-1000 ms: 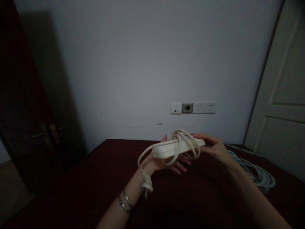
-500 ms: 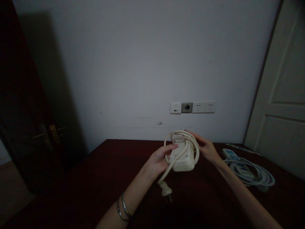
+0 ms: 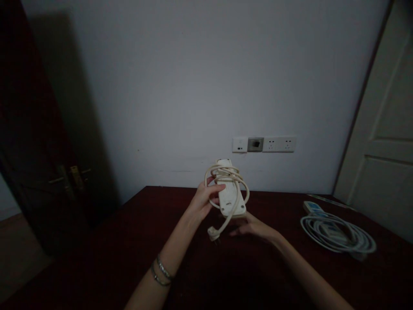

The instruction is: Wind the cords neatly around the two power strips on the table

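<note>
A white power strip (image 3: 230, 196) is held up above the dark red table, its underside with screw holes toward me. Its cream cord (image 3: 247, 189) is looped loosely around it, and the plug (image 3: 213, 234) dangles at the lower left, prongs down. My left hand (image 3: 206, 196) grips the strip by its left edge, thumb on the underside and fingers behind. Just below the strip's near end, my right hand (image 3: 247, 225) has its fingers stretched out to the left. Whether it touches the strip I cannot tell.
A second power strip (image 3: 312, 207) lies at the right of the table (image 3: 129, 241) with a coiled pale cable (image 3: 358, 241). A thin flat strip (image 3: 332, 200) lies along the back right edge. Wall sockets (image 3: 279, 144) sit above the table. A dark door (image 3: 35, 150) stands at left.
The power strip has tilted up and moved left, showing more of its length. My right hand has gone from the strip's far right side to below its near end.
</note>
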{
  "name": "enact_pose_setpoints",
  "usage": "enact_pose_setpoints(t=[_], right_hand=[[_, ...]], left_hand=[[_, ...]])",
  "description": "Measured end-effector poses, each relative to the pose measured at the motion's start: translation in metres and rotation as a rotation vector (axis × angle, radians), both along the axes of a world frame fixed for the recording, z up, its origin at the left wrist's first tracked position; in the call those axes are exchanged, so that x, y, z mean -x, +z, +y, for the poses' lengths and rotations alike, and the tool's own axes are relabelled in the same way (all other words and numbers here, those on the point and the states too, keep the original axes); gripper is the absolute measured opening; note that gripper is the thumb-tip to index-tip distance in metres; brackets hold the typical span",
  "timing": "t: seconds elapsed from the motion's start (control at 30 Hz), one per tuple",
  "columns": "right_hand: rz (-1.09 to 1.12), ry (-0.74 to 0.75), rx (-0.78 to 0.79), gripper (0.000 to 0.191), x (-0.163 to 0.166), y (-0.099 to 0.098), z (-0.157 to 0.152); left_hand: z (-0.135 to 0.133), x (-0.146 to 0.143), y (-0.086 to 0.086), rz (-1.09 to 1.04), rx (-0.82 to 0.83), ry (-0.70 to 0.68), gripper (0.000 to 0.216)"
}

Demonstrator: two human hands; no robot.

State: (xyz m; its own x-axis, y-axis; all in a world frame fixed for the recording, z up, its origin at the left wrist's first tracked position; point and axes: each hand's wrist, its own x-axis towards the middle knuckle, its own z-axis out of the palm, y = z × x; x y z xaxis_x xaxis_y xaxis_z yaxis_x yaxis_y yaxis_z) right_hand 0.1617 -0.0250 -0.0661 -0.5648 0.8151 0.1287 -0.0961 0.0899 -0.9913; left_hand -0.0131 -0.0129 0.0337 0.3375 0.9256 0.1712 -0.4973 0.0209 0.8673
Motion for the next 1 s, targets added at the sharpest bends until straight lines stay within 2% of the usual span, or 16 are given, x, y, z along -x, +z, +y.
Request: enact_pose_setpoints(t=[0.13, 0.23, 0.33, 0.43, 0.57, 0.67, 0.73, 0.83, 1.0], right_hand=[[0.049, 0.151, 0.026, 0.086, 0.03, -0.018, -0.005], [0.023, 0.103, 0.017, 0.094, 0.05, -0.028, -0.011], [0.02, 0.024, 0.033, 0.08, 0.064, -0.036, -0.014], [-0.064, 0.008, 0.072, 0.056, 0.057, -0.035, -0.011], [-0.348, 0.075, 0.057, 0.036, 0.013, -0.008, -0.006], [-0.487, 0.018, -0.011, 0.029, -0.03, 0.024, -0.009], [-0.587, -0.051, -0.09, 0.027, -0.053, 0.044, -0.014], [-0.657, -0.189, -0.097, 0.032, -0.075, 0.068, -0.024], [-0.762, -0.325, -0.136, 0.039, -0.087, 0.091, -0.043]], left_hand=[[0.014, 0.004, -0.009, 0.018, 0.0, 0.087, 0.05], [0.025, 0.005, -0.018, 0.014, 0.012, 0.106, 0.046], [0.033, 0.006, -0.025, 0.015, 0.025, 0.119, 0.043], [0.041, 0.012, -0.026, 0.016, 0.038, 0.169, 0.044], [0.055, 0.026, -0.03, -0.008, 0.049, 0.266, 0.042], [0.067, 0.035, -0.041, -0.001, 0.069, 0.309, 0.038], [0.074, 0.035, -0.054, 0.037, 0.097, 0.303, 0.034], [0.081, 0.027, -0.077, 0.12, 0.145, 0.273, 0.029], [0.084, 0.005, -0.112, 0.235, 0.227, 0.164, 0.026]])
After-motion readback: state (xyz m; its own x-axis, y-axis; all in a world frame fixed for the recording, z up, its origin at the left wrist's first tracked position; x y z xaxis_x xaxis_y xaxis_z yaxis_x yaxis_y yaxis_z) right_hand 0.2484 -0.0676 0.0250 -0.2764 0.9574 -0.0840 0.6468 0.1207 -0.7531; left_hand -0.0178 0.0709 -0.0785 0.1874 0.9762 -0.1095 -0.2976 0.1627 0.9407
